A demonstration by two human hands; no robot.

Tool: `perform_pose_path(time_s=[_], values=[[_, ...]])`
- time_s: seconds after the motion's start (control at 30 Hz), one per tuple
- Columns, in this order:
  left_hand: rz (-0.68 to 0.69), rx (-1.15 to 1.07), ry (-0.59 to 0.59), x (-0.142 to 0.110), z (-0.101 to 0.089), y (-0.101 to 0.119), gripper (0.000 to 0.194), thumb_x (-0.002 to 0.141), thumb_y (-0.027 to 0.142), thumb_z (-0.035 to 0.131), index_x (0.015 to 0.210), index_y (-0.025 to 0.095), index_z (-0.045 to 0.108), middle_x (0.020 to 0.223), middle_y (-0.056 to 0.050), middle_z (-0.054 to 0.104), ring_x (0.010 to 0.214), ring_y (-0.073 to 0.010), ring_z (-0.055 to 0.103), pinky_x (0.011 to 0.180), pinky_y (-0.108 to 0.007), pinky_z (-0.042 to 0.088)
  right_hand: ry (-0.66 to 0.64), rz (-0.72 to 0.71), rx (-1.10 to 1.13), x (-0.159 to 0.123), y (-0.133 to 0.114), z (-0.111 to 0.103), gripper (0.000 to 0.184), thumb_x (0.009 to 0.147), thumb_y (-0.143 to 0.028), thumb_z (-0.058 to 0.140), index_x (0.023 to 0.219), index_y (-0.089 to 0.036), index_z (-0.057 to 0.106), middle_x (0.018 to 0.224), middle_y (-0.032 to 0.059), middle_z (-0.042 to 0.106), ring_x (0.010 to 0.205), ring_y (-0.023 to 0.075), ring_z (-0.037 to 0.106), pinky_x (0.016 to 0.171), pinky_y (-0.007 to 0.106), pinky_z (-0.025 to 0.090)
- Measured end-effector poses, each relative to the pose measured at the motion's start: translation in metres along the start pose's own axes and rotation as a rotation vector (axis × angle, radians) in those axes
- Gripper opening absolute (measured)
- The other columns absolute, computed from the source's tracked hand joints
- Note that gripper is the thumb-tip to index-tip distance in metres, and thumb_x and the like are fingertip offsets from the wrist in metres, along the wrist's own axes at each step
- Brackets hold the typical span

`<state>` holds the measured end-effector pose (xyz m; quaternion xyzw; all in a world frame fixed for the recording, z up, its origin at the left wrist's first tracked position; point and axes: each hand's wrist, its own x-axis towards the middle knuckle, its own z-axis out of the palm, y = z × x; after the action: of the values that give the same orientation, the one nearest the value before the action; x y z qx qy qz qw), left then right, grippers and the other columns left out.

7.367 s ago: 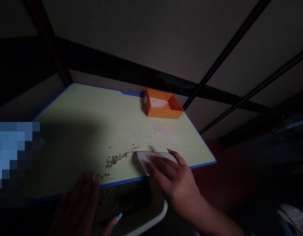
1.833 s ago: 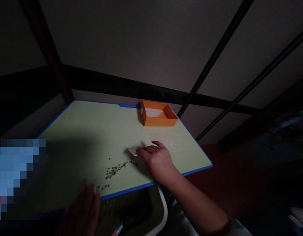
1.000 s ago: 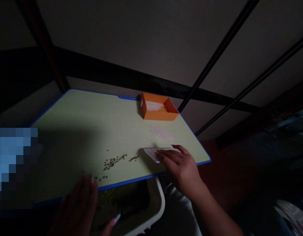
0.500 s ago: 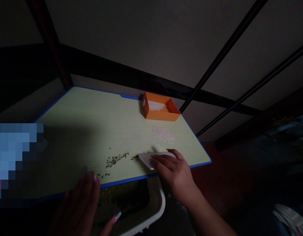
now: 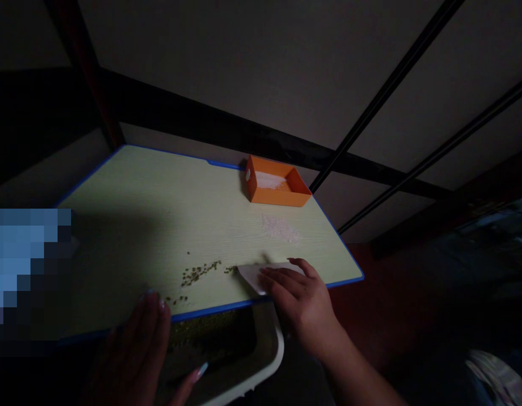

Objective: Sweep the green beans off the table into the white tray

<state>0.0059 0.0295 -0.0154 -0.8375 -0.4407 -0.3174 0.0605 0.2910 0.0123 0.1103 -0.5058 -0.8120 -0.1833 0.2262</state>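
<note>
The right hand (image 5: 301,293) is holding a white card (image 5: 252,276), its fingers lying close together over the card's face and its little finger lifting away on the far side; the thumb is hiding underneath, so its exact grip cannot be told. The card is reaching out leftward from those fingertips, tilting over the pale table (image 5: 137,186). Just to the left of the card's end, a short row of small olive-green beans (image 5: 197,273) is starting, and whether the nearest ones are touching the card cannot be told. The main scatter is lying farther left, between the two hands, with a few strays sitting just beyond the fingertips of the left hand (image 5: 146,338). That left hand is lying in deep shadow at the table's near edge, fingers straight and side by side, thumb spreading wide of them. Straight beyond the right hand, a patch of whitish grains (image 5: 281,230) is lying on the table, and past it an orange box (image 5: 281,196) is holding more of them. Between the hands, below the edge, a white-rimmed bin (image 5: 279,351) is showing dark greenish contents.
</note>
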Motion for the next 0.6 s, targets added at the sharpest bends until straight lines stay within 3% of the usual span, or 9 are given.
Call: perform_pose_path(time_s=[0.17, 0.33, 0.6], values=[[-0.030, -0.021, -0.008, 0.0026, -0.0006, 0.0023, 0.089, 0.084, 0.048, 0.052, 0.161, 0.025, 0.014, 0.175, -0.008, 0.022, 0.157, -0.0398, 0.032, 0.114, -0.066, 0.045, -0.028, 0.009, -0.008, 0.0038, 0.0011, 0.0037, 0.025, 0.097, -0.010, 0.057, 0.111, -0.023, 0.073, 0.112, 0.0022, 0.082, 0.096, 0.0187, 0.078, 0.099, 0.042, 0.050], [-0.047, -0.014, -0.037, -0.0004, -0.0017, 0.0007, 0.087, 0.086, 0.050, 0.051, 0.161, 0.027, 0.014, 0.173, -0.008, 0.027, 0.157, -0.0395, 0.033, 0.111, -0.064, 0.049, 0.015, -0.020, -0.008, 0.0076, -0.0020, 0.0020, 0.025, 0.103, -0.014, 0.049, 0.108, -0.021, 0.072, 0.108, 0.0005, 0.083, 0.093, 0.0167, 0.078, 0.096, 0.040, 0.051], [-0.035, -0.020, -0.034, -0.0009, -0.0015, 0.0011, 0.085, 0.087, 0.047, 0.052, 0.160, 0.025, 0.016, 0.173, -0.009, 0.027, 0.158, -0.0360, 0.030, 0.123, -0.062, 0.037, 0.015, -0.027, 0.014, 0.0078, -0.0067, -0.0031, 0.027, 0.107, -0.017, 0.044, 0.107, -0.019, 0.071, 0.107, 0.0005, 0.083, 0.092, 0.0167, 0.078, 0.096, 0.041, 0.050]])
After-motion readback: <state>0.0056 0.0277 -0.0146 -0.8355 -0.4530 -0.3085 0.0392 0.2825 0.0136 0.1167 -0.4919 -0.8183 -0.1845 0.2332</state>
